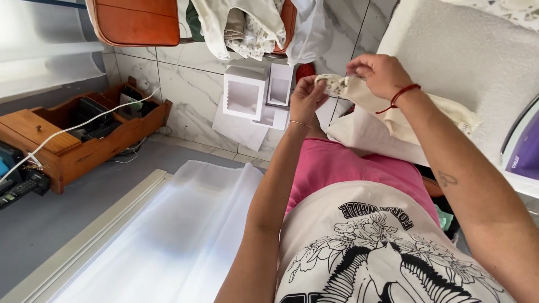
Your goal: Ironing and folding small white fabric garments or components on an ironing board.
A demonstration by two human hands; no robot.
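Note:
Both my hands hold a small cream cloth garment [359, 92] with a faint printed pattern, raised in front of me. My left hand [306, 98] pinches its left end with the fingertips. My right hand [379, 73], with a red cord on the wrist, grips the top of the cloth. The rest of the cloth trails to the right, over a padded grey-white board [466, 62].
White open boxes [247, 95] lie on the marble tile floor. A chair with an orange seat [137, 22] carries a pile of light clothes [247, 28]. A wooden box [84, 134] with cables sits at left. White sheer fabric [185, 224] hangs below. A purple iron [525, 148] is at right.

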